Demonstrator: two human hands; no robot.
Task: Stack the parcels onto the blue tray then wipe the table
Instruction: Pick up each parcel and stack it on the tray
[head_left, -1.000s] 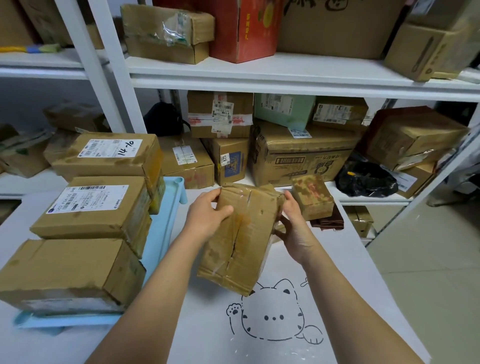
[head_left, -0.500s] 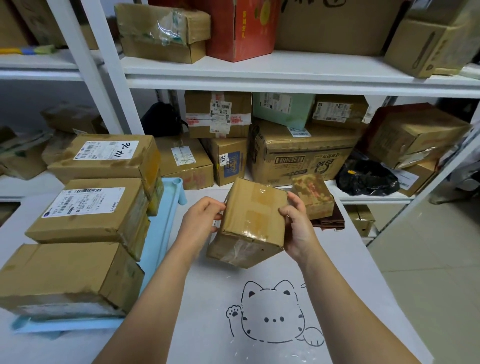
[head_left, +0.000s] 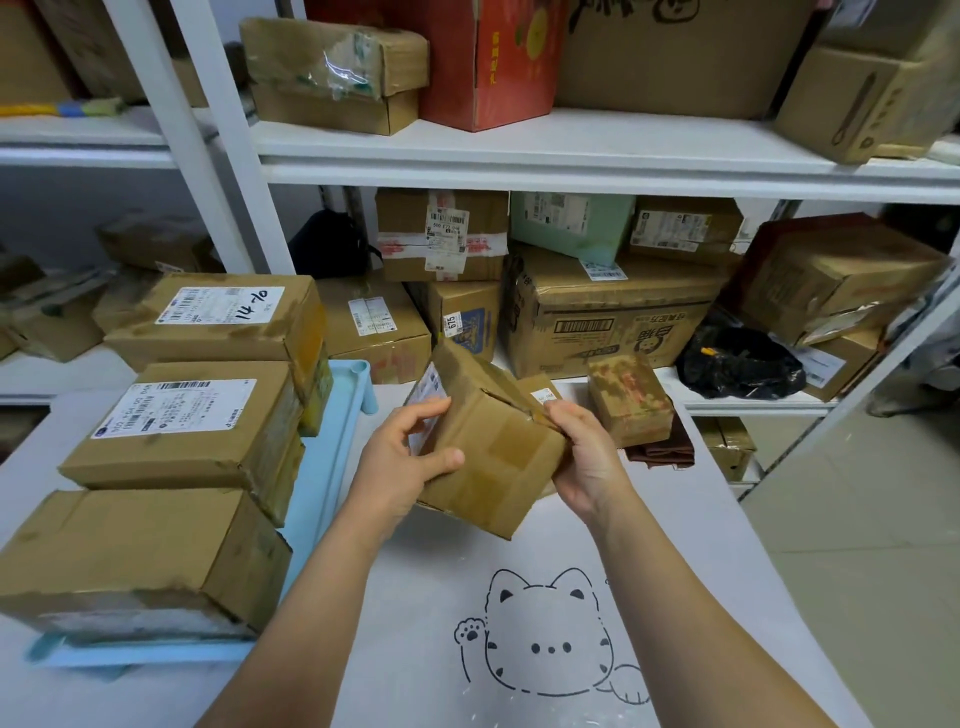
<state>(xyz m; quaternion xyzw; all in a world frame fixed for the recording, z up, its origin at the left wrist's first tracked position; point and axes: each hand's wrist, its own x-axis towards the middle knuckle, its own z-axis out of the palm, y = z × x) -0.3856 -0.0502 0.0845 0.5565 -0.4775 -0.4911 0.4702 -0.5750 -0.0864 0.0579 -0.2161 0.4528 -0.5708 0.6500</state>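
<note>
Now stacking: my left hand (head_left: 400, 462) and right hand (head_left: 584, 457) curl round one taped parcel (head_left: 493, 441), gripping opposite sides and holding it tilted over the table (head_left: 415, 613).
Next, I judge, it swings left onto the blue tray (head_left: 324, 467), which already carries at least three parcels (head_left: 197, 421), so it probably goes on top; a small parcel (head_left: 631, 400) waits near my right hand, and wiping comes later.

A black bag (head_left: 737, 364) (crumpled) lies on a white shelf (head_left: 753, 404).
</note>
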